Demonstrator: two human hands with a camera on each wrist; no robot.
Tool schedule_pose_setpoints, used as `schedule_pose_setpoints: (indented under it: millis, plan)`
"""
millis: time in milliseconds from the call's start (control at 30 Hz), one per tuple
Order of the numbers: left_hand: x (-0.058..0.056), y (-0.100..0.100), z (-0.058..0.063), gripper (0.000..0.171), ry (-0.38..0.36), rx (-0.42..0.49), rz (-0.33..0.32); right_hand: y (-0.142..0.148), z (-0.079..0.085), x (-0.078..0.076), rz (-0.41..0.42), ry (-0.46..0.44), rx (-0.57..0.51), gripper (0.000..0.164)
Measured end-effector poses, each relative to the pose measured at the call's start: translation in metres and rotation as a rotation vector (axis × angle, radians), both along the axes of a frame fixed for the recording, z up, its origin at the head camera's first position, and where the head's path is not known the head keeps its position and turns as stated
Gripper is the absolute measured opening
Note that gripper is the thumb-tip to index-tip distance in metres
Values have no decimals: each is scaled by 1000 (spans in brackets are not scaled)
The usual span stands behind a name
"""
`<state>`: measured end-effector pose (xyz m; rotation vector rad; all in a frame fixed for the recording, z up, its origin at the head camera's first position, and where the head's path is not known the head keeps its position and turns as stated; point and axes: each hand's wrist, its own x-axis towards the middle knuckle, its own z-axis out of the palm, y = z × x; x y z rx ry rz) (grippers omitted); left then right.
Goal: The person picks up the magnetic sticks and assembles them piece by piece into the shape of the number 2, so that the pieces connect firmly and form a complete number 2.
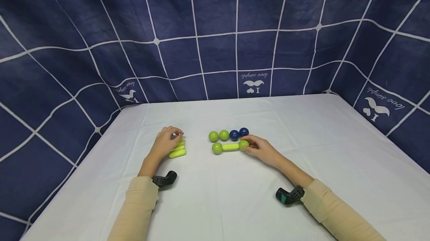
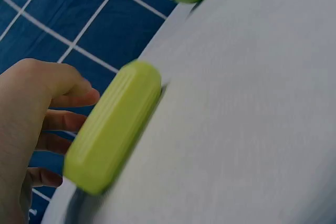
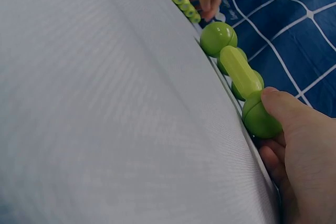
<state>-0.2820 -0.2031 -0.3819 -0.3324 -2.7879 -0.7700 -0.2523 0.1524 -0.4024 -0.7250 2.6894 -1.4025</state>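
Note:
A toy dumbbell [image 1: 230,147], made of a ribbed yellow-green bar between two green balls, lies on the white table. My right hand [image 1: 262,149] holds its right-end ball between thumb and fingers; the right wrist view shows the thumb [image 3: 281,103] on that ball. Farther left, my left hand [image 1: 164,142] is over a row of loose yellow-green bars [image 1: 177,153]. Its fingers are loosely bent, and no grip on a bar shows in the left wrist view, where the nearest bar [image 2: 113,127] lies beside the fingers. The hand partly hides the row's far end.
Just beyond the dumbbell stand two loose green balls [image 1: 213,136] and two dark blue balls [image 1: 234,134] in a line. White cloth covers the table [image 1: 215,192]. A navy curtain with white grid lines [image 1: 215,54] hangs along the back and sides.

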Motion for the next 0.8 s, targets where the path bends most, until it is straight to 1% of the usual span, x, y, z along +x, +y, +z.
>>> schedule_pose_setpoints:
  millis: [133,200,267,433,600,700,767,800]
  plan:
    - [0,-10,-7,34,-98,54,5,0,-1,0,2,2,6,41]
    - [0,-12,-9,39,-127,70,1,0,0,0,3,6,3,41]
    - [0,-12,-10,41,-137,78,-3,0,0,0,6,12,4,41]
    - [0,-12,-11,33,-139,71,-7,0,-1,-1,6,3,-3,41]
    - [-2,-13,-13,30,-189,138,30,-1,-1,-1,2,-4,8,40]
    - [-3,-14,-12,32,-212,184,43,-3,3,2,-2,-1,21,39]
    - [-3,-13,-11,36,-192,186,57,-5,9,6,-3,-3,22,38]
    - [-2,-13,-10,38,-165,180,67,-7,13,9,-1,-4,21,38]
